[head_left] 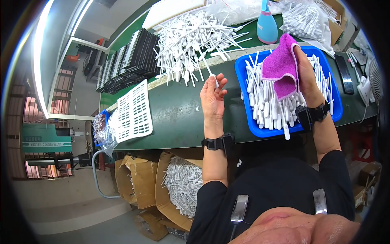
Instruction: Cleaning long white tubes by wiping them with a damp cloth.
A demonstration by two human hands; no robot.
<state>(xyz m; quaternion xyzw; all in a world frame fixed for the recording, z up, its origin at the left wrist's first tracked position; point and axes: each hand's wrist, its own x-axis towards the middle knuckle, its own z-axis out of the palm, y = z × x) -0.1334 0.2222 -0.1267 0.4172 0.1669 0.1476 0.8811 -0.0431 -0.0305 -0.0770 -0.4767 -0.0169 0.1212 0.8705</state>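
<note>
My left hand pinches a white stick, left of the blue tray; my right hand clutches the purple cloth above the tray's far edge. If this cloth drags, the loose piece on the near edge (it overhangs a little) may fall.

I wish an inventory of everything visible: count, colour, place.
Workbench: one, green, middle
Loose sticks: many, white, heaped on workbench
Tray: one, blue, workbench's right
Tray sticks: many, white, inside tray
Cloth: one, magenta, above tray
Spray bottle: one, blue, beyond tray
Slotted racks: several, black, left of heap
Perforated panel: one, white, workbench's left
Cardboard boxes: several, brown, mostly underneath
Machine: one, green, far left
Fan: one, grey, right
Wrist straps: two, black, both wrists
Left hand: one, white stick in grip
Right hand: one, cloth in grip
</note>
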